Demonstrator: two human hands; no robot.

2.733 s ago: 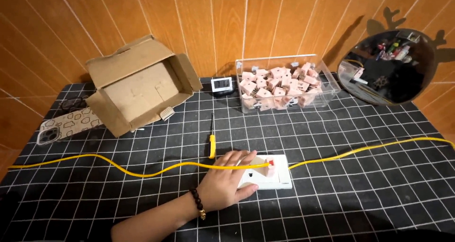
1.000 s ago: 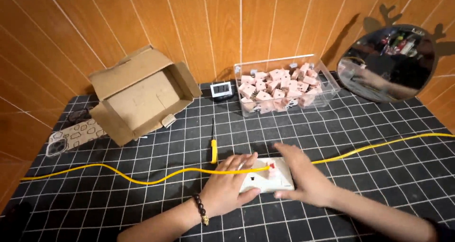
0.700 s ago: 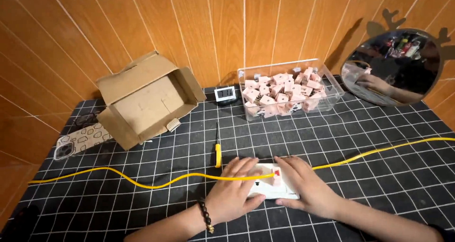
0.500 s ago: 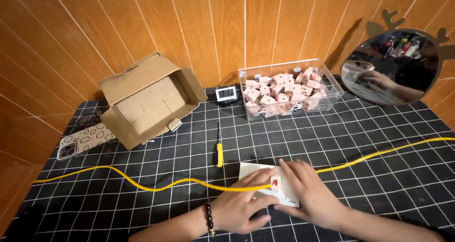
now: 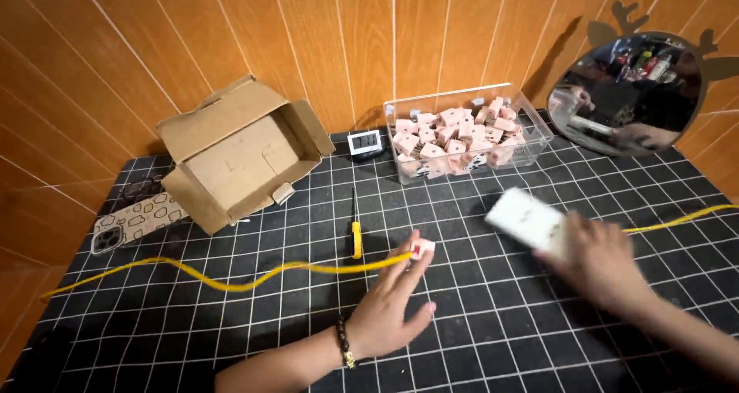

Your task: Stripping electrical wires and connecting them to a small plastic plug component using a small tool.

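Yellow cable (image 5: 231,279) runs across the lower middle of the frame over the black gridded mat (image 5: 493,347), from the far left edge to a small white and red block (image 5: 422,248) at its end near the centre. A second yellow stretch (image 5: 677,219) shows at the right edge, beyond the right hand, well apart from the first. The left hand (image 5: 389,308) lies at lower centre with fingers spread fairly wide and flat, its fingertips touching the cable end at the small block, pinning it rather than gripping it. The right hand (image 5: 604,262), blurred with motion at right of centre, is closed around one end of a flat white rectangular piece (image 5: 527,220) and holds it lifted and tilted, clear of the cable end. Judging by this, the white piece is off the cable and the small block is bare; whether the piece covered that block cannot be told. A small yellow-handled screwdriver (image 5: 355,230) lies just above the cable, untouched. Further up sit an open cardboard box (image 5: 235,154) at upper left, a patterned phone (image 5: 138,222) beside it, a small digital timer (image 5: 363,142), a clear bin of pinkish blocks (image 5: 462,135) at upper centre, and a round mirror (image 5: 627,93) at upper right.
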